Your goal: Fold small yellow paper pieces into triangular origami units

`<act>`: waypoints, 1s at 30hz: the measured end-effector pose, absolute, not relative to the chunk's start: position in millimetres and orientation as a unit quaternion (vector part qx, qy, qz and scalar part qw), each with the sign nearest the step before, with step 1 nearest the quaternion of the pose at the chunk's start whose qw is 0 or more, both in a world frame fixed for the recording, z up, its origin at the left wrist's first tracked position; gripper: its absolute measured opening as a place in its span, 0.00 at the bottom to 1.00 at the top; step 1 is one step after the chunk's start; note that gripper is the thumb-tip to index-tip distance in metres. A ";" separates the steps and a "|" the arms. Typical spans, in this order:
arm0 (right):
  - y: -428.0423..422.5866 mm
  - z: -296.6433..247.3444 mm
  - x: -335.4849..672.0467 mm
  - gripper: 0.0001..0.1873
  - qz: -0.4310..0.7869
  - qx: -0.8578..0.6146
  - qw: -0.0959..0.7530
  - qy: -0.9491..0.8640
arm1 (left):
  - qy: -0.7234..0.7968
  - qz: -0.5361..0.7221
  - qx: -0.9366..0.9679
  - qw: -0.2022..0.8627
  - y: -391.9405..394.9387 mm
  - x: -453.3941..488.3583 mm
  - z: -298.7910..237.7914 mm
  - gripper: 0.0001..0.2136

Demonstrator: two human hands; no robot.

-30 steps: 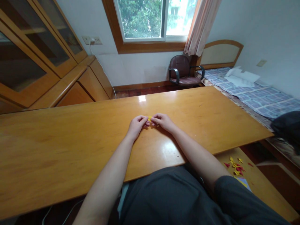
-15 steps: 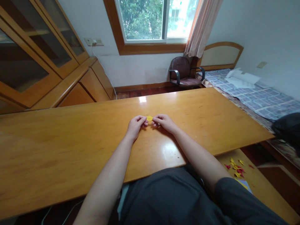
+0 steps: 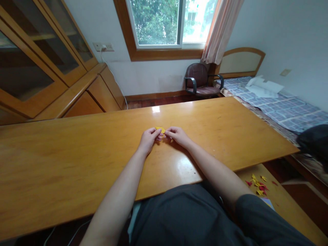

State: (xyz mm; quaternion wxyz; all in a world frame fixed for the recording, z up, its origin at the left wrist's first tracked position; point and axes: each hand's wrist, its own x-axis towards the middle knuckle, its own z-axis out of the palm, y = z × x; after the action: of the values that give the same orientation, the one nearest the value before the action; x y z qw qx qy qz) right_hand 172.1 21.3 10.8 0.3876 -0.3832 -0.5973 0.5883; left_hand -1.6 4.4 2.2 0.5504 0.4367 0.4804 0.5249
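A small piece of folded yellow paper (image 3: 160, 129) is held just above the wooden table (image 3: 97, 153), between my two hands. My left hand (image 3: 149, 138) pinches it from the left, thumb on top. From the right, the thumb and fingers of my right hand (image 3: 177, 135) close on its right end. Fingers cover part of the paper, so its full folded shape cannot be made out.
On a lower wooden surface (image 3: 282, 198) at the right lie several small yellow and red folded paper pieces (image 3: 259, 186) and a stack of paper (image 3: 268, 203). Beyond the table stand a brown armchair (image 3: 198, 80), a bed (image 3: 284, 106) and a glass-door cabinet (image 3: 51, 61).
The yellow paper has turned and shifted slightly left, and more of it shows above my left thumb. My right hand has moved a little left, closer to my left hand.
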 end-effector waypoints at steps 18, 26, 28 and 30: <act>22.6 9.8 175.9 0.15 0.576 -0.386 0.395 -0.602 | 0.479 0.527 0.438 0.548 6.0 -13.2 3.2 0.17; 22.5 0.7 169.3 0.19 0.508 -0.417 0.398 -0.640 | 0.474 0.499 0.468 0.554 3.1 -12.1 4.2 0.17; 22.8 -1.1 169.1 0.19 0.498 -0.416 0.391 -0.653 | 0.479 0.487 0.480 0.550 2.4 -11.7 4.4 0.17; 22.7 -0.9 169.7 0.19 0.506 -0.404 0.383 -0.659 | 0.487 0.473 0.498 0.539 2.1 -11.5 3.7 0.17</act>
State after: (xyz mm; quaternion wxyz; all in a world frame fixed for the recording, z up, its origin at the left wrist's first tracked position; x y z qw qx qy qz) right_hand 169.7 22.7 -0.9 0.3827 -0.4045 -0.6590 0.5057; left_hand -11.5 2.1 3.7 0.5386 0.4984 0.4872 0.4735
